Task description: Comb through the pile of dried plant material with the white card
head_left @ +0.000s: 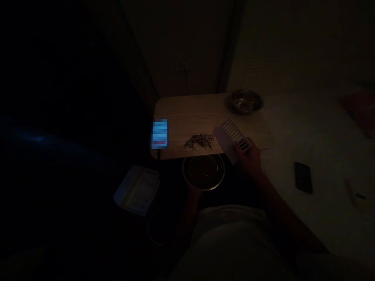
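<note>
My right hand [249,158] is closed on a pale, flat plastic piece with a row of slots [227,138], tilted over the front edge of the wooden table [187,111]. Left of that piece, a scatter of small dark grains [200,141] lies on the tabletop; their kind is too dim to make out. Just below the table edge, my left hand [195,191] grips the near rim of a round metal bowl [203,188]. Its fingers are mostly hidden under the bowl. What lies inside the bowl is too dark to tell.
Another metal bowl [246,102] stands at the table's back right corner. A lit phone screen [159,134] is at the left edge. A pale box or packet [137,191] sits lower left. On the light bedding at right lies a dark phone [303,178]. The room is very dark.
</note>
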The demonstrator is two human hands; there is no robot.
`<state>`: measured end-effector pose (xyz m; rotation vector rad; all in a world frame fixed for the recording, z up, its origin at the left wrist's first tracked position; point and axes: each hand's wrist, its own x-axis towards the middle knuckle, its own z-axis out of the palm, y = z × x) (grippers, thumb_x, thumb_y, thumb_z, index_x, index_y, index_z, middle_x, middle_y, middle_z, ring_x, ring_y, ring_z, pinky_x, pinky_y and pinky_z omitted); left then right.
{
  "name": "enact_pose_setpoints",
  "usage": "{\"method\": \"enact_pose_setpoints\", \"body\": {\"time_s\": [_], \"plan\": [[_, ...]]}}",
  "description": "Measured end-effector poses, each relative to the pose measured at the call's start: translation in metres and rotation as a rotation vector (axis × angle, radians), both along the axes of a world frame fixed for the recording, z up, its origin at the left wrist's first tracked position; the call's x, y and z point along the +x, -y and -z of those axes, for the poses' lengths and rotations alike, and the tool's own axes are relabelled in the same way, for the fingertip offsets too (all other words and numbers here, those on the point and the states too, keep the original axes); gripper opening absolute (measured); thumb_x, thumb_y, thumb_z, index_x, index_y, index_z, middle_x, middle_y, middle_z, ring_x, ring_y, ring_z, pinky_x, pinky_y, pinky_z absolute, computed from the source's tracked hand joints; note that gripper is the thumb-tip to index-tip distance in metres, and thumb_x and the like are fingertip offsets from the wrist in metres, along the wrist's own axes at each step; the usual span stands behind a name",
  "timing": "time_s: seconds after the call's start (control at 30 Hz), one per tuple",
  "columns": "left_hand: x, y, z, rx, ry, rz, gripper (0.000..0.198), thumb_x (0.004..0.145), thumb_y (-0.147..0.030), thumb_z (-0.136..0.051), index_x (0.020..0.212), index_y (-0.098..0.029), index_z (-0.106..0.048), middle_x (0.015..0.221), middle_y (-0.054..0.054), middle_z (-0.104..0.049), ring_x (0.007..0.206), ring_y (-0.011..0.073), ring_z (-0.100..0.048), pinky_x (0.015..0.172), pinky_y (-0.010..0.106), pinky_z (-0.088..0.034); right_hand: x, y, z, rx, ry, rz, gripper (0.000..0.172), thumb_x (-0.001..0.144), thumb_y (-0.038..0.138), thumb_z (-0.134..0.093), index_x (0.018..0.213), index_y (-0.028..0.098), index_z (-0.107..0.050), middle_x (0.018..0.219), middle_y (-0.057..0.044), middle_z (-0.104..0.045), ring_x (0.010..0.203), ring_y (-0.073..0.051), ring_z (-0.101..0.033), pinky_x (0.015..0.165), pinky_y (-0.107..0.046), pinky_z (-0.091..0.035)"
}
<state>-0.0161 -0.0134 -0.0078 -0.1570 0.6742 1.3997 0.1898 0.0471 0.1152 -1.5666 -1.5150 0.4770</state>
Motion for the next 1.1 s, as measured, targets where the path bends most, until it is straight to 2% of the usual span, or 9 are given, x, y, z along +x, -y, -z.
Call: {"method": "enact_pose_setpoints", "body": {"time_s": [0.1, 0.2, 0.33, 0.4, 0.5, 0.63, 0.8, 0.93, 1.1], "plan": [[0.0, 0.002, -0.002, 0.0, -0.009, -0.003, 0.051, 0.097, -0.05, -0.058, 0.135, -0.016, -0.061, 0.139, 0.013, -0.061, 0.126, 0.0244, -0.06, 0.109, 0.05, -0.05, 0.002, -0.001, -0.001, 0.04, -0.019, 0.018, 0.023, 0.085, 0.044, -0.069, 0.088, 0.024, -0.058, 0.072, -0.001, -0.064, 0.064, -0.019, -0.057, 0.056, -0.031, -0.045], [0.0, 0.002, -0.002, 0.004, -0.011, -0.009, 0.055, 0.097, -0.054, -0.057, 0.136, -0.016, -0.061, 0.141, 0.014, -0.06, 0.128, 0.025, -0.059, 0.111, 0.052, -0.048, 0.005, -0.004, -0.002, 0.106, -0.053, 0.028, 0.026, 0.086, 0.044, -0.069, 0.096, 0.023, -0.06, 0.078, -0.002, -0.065, 0.069, -0.02, -0.06, 0.062, -0.033, -0.049], [-0.001, 0.002, -0.001, 0.022, 0.01, -0.015, 0.061, 0.098, -0.064, -0.042, 0.132, -0.018, -0.064, 0.148, 0.013, -0.057, 0.141, 0.028, -0.05, 0.119, 0.053, -0.041, 0.007, -0.011, -0.005, 0.172, -0.164, -0.008, 0.034, 0.087, 0.043, -0.069, 0.113, 0.022, -0.064, 0.097, -0.006, -0.072, 0.083, -0.022, -0.066, 0.077, -0.037, -0.055], [-0.001, 0.003, 0.0, 0.025, 0.016, -0.015, 0.062, 0.099, -0.066, -0.035, 0.127, -0.02, -0.067, 0.151, 0.011, -0.056, 0.147, 0.0288, -0.043, 0.122, 0.051, -0.038, 0.007, -0.014, -0.008, 0.157, -0.204, -0.068, 0.033, 0.088, 0.043, -0.068, 0.114, 0.022, -0.068, 0.102, -0.007, -0.075, 0.089, -0.023, -0.069, 0.083, -0.039, -0.056], [-0.002, 0.003, 0.003, 0.02, 0.021, 0.003, 0.063, 0.099, -0.066, -0.035, 0.125, -0.02, -0.068, 0.151, 0.011, -0.055, 0.151, 0.0311, -0.038, 0.124, 0.053, -0.034, 0.005, -0.02, -0.017, 0.128, -0.221, -0.122, 0.027, 0.087, 0.041, -0.07, 0.106, 0.022, -0.074, 0.103, -0.007, -0.078, 0.094, -0.025, -0.072, 0.087, -0.041, -0.057], [-0.003, 0.003, 0.007, 0.026, 0.019, 0.02, 0.06, 0.098, -0.064, -0.038, 0.124, -0.019, -0.068, 0.151, 0.011, -0.056, 0.153, 0.0312, -0.036, 0.124, 0.052, -0.033, 0.0, -0.027, -0.029, 0.127, -0.186, -0.103, 0.022, 0.083, 0.037, -0.073, 0.098, 0.022, -0.078, 0.098, -0.007, -0.08, 0.089, -0.025, -0.073, 0.082, -0.04, -0.058], [-0.003, 0.003, 0.01, 0.033, 0.009, 0.025, 0.065, 0.097, -0.068, -0.036, 0.121, -0.018, -0.069, 0.151, 0.012, -0.056, 0.153, 0.0324, -0.034, 0.122, 0.052, -0.037, -0.007, -0.03, -0.038, 0.136, -0.105, -0.139, 0.027, 0.082, 0.038, -0.073, 0.102, 0.021, -0.077, 0.099, -0.008, -0.08, 0.088, -0.026, -0.073, 0.081, -0.041, -0.058], [-0.001, -0.001, 0.008, 0.033, 0.008, 0.041, 0.065, 0.096, -0.068, -0.037, 0.121, -0.017, -0.07, 0.15, 0.013, -0.056, 0.152, 0.0313, -0.036, 0.121, 0.049, -0.038, -0.017, -0.026, -0.041, 0.119, -0.046, -0.178, 0.025, 0.084, 0.037, -0.07, 0.101, 0.021, -0.075, 0.094, -0.007, -0.079, 0.081, -0.024, -0.072, 0.075, -0.038, -0.056], [0.0, -0.008, 0.003, 0.022, 0.014, 0.065, 0.057, 0.1, -0.058, -0.038, 0.125, -0.018, -0.069, 0.152, 0.011, -0.055, 0.152, 0.0287, -0.036, 0.121, 0.048, -0.039, -0.028, -0.017, -0.039, 0.048, -0.029, -0.228, 0.024, 0.084, 0.036, -0.068, 0.101, 0.02, -0.074, 0.087, -0.005, -0.077, 0.073, -0.022, -0.069, 0.067, -0.033, -0.052]]}}
